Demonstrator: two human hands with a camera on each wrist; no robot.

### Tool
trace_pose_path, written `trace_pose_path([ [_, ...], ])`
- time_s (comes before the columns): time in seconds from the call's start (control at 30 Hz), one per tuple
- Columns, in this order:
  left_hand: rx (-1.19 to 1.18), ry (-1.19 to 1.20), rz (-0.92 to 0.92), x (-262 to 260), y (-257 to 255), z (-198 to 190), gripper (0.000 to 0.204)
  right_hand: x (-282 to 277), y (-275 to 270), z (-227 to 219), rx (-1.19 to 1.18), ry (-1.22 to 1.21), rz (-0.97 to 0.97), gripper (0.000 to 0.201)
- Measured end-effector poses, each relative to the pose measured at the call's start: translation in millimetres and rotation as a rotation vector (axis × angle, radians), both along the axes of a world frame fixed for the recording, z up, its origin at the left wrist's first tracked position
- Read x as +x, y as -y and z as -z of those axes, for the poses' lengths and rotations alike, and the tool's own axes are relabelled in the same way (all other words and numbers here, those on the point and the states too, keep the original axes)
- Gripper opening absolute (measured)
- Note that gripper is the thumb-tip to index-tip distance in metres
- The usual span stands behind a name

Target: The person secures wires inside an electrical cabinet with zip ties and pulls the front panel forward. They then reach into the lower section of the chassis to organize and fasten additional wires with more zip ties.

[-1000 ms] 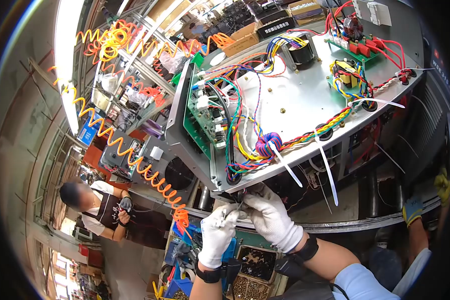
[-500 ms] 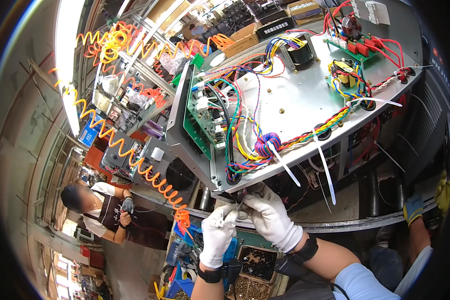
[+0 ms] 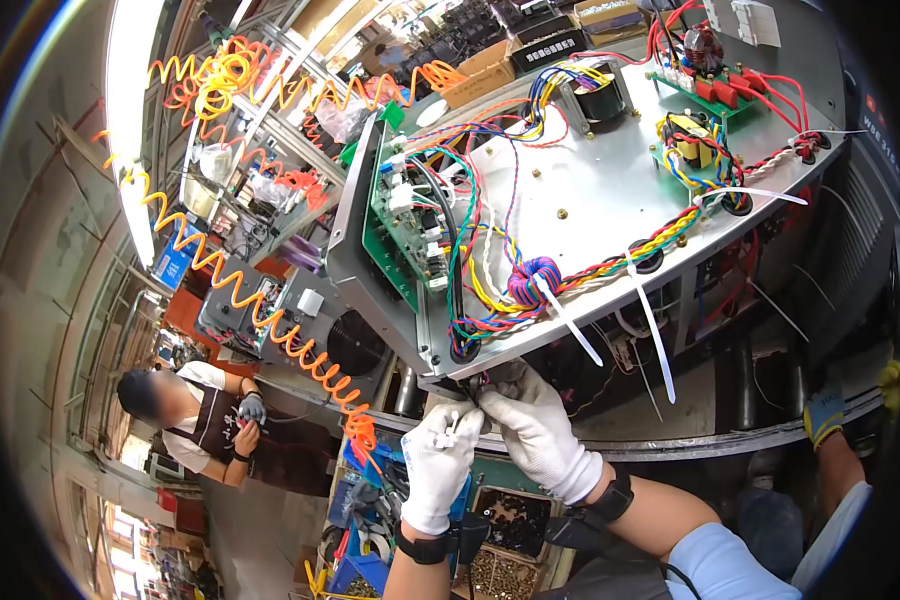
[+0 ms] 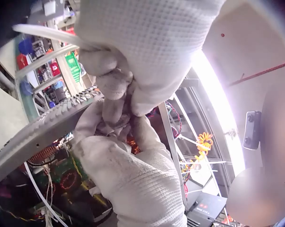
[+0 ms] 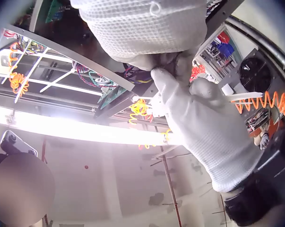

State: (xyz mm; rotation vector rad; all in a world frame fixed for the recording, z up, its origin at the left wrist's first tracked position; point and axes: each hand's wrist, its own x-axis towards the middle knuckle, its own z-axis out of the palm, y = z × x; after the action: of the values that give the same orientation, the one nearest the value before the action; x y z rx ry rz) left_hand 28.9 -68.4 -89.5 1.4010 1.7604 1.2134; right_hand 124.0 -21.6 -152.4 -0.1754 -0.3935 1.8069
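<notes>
Both hands wear white knit gloves and meet just below the front corner of an opened metal chassis [image 3: 580, 250]. My left hand [image 3: 438, 462] has curled fingers and holds white cable ties [image 5: 248, 96], whose ends stick out between the fingers. Close against it, my right hand [image 3: 542, 430] pinches at a wire bundle [image 5: 137, 75] that comes down under the corner; the fingertips are largely hidden. On the chassis edge above lies a blue and red wound ring coil [image 3: 536, 282] on the twisted wire harness [image 3: 610, 280]. Two long white cable ties [image 3: 652, 330] hang from that harness.
A green circuit board [image 3: 395, 245] stands along the chassis's left panel. Parts bins [image 3: 510, 575] sit below the hands. An orange coiled air hose [image 3: 300, 345] hangs at left. Another person [image 3: 205, 415] stands at left, and a gloved hand [image 3: 825, 415] shows at far right.
The hands stay together under the corner, with small finger shifts; the left hand has turned slightly and drawn closer to the right. The head view has shifted a little.
</notes>
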Motion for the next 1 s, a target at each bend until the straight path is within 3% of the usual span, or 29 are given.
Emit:
trace_pose_path([
  [0.13, -0.065, -0.119, 0.016, 0, -5, -1, 0.009, 3, -8, 9, 0.027, 0.048, 0.007, 0.029],
  [0.2, 0.165, -0.540, 0.134, -6, -4, 7, 0.010, 4, -6, 11, 0.029, 0.107, 0.000, 0.030],
  [0.33, 0.256, -0.677, 0.141, -2, 0, 4, 0.011, 5, 2, 9, 0.019, 0.238, 0.024, 0.030],
  [0.47, 0.281, -0.516, 0.209, 4, -2, 9, 0.005, 3, -3, 18, -0.030, 0.237, -0.034, 0.029],
  [0.57, 0.250, -0.520, 0.235, 16, -1, 12, 0.004, 0, -24, 0, 0.068, 0.354, 0.111, 0.028],
  [0.67, 0.219, -0.529, 0.271, 18, -1, 10, 0.007, 0, -34, 4, 0.132, 0.351, 0.039, 0.024],
  [0.83, 0.504, -0.686, 0.304, 10, -4, -4, 0.021, 21, -30, 22, 0.061, 0.415, -0.069, 0.021],
  [0.93, 0.478, -0.450, 0.185, -3, -7, -8, 0.016, 38, -26, 52, 0.015, 0.516, -0.039, 0.021],
  [1.0, 0.345, -0.165, 0.176, 1, -5, -16, 0.014, 51, -22, 73, 0.031, 0.603, -0.022, 0.022],
])
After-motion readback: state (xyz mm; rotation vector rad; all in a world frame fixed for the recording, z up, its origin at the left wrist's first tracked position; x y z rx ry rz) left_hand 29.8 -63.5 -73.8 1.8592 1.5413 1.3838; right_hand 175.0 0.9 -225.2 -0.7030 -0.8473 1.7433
